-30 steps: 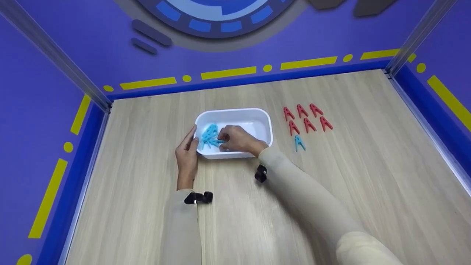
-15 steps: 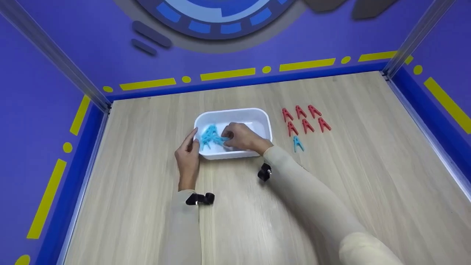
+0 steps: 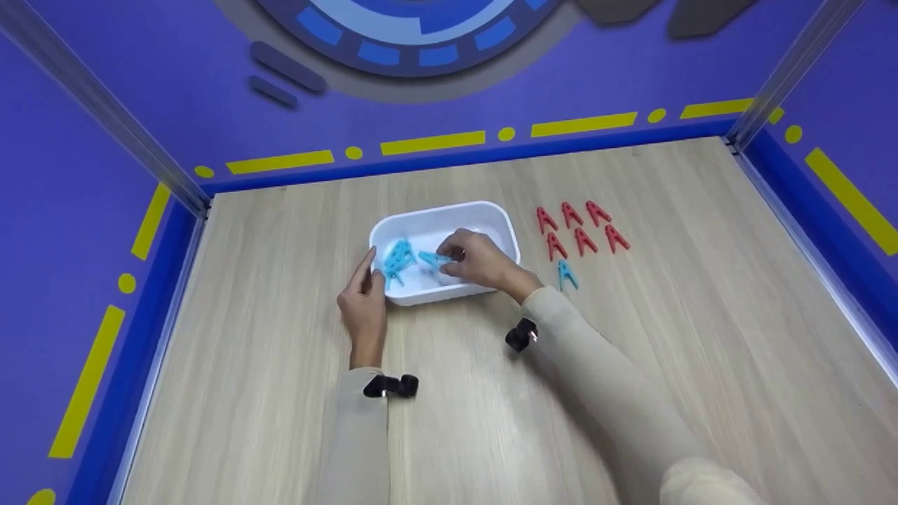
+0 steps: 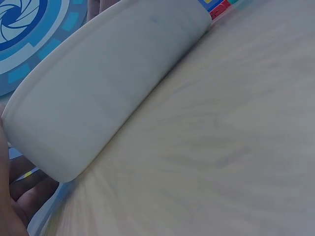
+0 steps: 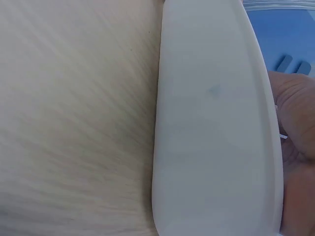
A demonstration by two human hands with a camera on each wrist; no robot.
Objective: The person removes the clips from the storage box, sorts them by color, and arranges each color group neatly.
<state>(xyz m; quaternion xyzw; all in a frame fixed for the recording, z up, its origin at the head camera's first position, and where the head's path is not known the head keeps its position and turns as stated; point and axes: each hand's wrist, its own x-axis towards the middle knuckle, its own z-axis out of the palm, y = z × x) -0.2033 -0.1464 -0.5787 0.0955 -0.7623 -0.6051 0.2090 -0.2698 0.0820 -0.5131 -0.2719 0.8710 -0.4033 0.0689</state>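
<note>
In the head view, my right hand [image 3: 480, 261] is inside the white plastic tub [image 3: 449, 298], pinching a light-blue clothespin [image 3: 433, 258] between thumb and fingers. Several more blue clothespins [image 3: 400, 256] lie heaped at the tub's left end. My left hand [image 3: 365, 308] grips the tub's left end, its thumb at the rim and its fingers along the outer wall. From the left wrist, the tub's side [image 4: 108, 83] fills much of the view, with left-hand fingers [image 4: 32, 189] by its corner. The right wrist view shows the right hand [image 5: 298, 118] partly hidden behind the tub wall [image 5: 216, 123].
Right of the tub, red clothespins [image 3: 584, 241] lie in two rows on the wooden table [image 3: 449, 407]. A single blue clothespin [image 3: 567, 275] lies below their left column. Blue-purple panels [image 3: 449, 105] stand behind and at both sides.
My right hand has drawn a blue clothespin away from the heap, moving right within the tub. The tub has tilted or turned slightly, and my left hand stays at its left end.
</note>
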